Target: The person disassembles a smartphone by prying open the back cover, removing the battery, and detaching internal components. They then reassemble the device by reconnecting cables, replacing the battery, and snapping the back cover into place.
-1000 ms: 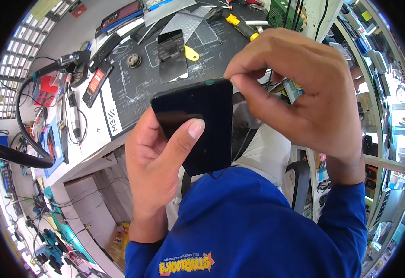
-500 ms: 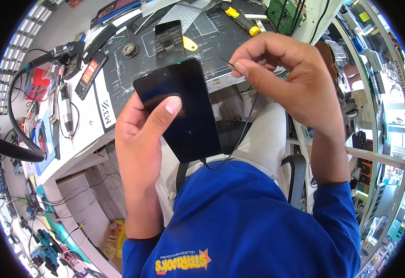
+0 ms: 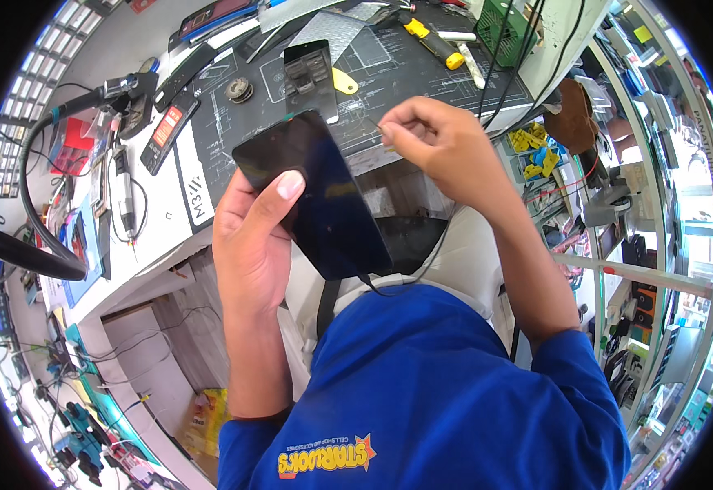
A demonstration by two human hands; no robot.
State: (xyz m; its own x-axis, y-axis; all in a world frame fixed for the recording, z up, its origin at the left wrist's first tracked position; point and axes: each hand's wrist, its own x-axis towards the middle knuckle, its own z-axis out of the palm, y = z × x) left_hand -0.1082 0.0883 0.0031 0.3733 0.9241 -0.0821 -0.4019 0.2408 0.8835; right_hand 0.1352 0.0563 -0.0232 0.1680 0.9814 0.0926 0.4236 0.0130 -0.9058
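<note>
My left hand (image 3: 250, 249) grips a black phone (image 3: 332, 208), thumb across its dark screen; a cable (image 3: 393, 290) runs from its bottom edge. Just right of the phone's top, apart from it, my right hand (image 3: 442, 143) pinches a thin dark pin-like item (image 3: 377, 121), too small to make out clearly. Behind them, on the black work mat (image 3: 230, 135), lie a second phone or screen part (image 3: 311, 82), a yellow flat tool (image 3: 344, 80) and a round metal tin (image 3: 239, 90).
The white desk (image 3: 185, 204) holds a pen-like tool (image 3: 124, 192), another phone (image 3: 168, 131), red trays (image 3: 71, 143) and a thick black hose (image 3: 30, 257). A yellow-black tool (image 3: 430, 41) and green basket (image 3: 503, 33) stand at the back, shelving (image 3: 650, 269) at right.
The phone has moved up and left, its top tilting further. My right hand has come away from the phone's top corner with the thin item showing, and has shifted leftward since.
</note>
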